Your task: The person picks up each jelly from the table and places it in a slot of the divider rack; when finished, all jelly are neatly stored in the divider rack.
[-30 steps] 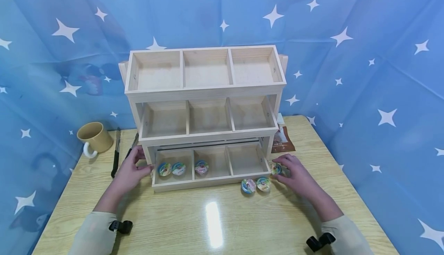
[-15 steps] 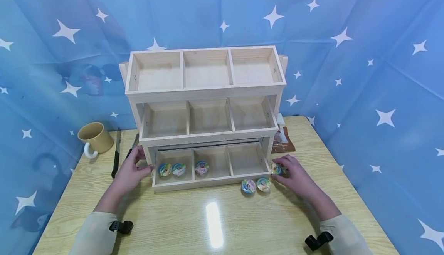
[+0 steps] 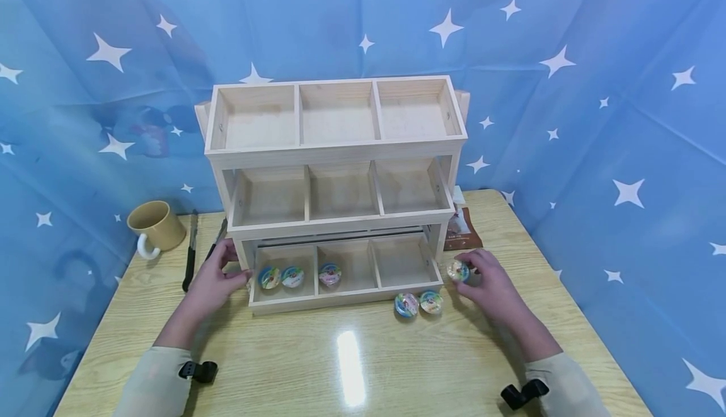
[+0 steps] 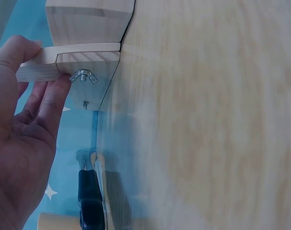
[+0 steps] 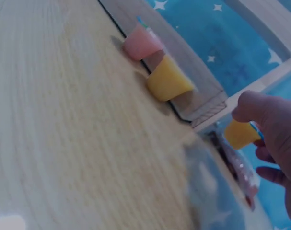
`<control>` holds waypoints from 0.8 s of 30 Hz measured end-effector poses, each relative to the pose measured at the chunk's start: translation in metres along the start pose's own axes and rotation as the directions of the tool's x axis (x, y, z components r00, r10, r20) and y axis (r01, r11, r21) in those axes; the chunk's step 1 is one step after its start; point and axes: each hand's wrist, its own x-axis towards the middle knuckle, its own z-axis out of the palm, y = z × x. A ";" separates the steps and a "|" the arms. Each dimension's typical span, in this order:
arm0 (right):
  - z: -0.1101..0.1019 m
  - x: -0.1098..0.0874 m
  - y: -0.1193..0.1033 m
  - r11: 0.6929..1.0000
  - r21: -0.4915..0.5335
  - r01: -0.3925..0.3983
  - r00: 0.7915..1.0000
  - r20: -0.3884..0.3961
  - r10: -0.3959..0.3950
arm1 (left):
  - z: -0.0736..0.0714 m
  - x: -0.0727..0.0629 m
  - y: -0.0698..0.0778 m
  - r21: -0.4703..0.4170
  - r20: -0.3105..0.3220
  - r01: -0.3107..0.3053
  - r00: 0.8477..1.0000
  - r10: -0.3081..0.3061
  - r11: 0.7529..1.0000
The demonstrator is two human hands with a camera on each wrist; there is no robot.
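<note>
A three-tier wooden rack with compartments stands on the table. Its lower left upright is gripped by my left hand, thumb on one side and fingers on the other; the wooden bar and a wing nut show up close in the left wrist view. To the right of the rack, my right hand pinches a yellow jelly cup between thumb and fingers. Two more jelly cups, one pink and one yellow, stand by the bottom tray's front right corner. Three others lie in that tray.
At the left are a tan mug with a white handle and a black-handled knife, with another dark-handled tool beside it. A brown packet lies behind my right hand. Blue starred cloth hangs around the table.
My right hand has drawn slightly right, away from the rack's corner, with the jelly cup between its fingers. The left hand has stayed on the rack.
</note>
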 end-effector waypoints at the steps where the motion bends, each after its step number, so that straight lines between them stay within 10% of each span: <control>1: -0.002 0.000 -0.001 1.000 0.000 0.013 1.000 -0.011 -0.013 | 0.000 0.000 0.000 0.002 -0.001 0.001 1.000 -0.001 1.000; 10: -0.010 0.001 -0.022 0.991 -0.012 0.135 0.988 -0.072 -0.136 | -0.002 -0.001 0.001 -0.001 0.004 0.006 1.000 -0.006 1.000; 24: 0.013 0.021 -0.063 0.977 0.071 0.199 0.977 0.059 -0.203 | -0.001 0.000 -0.001 0.005 0.006 0.000 1.000 0.000 1.000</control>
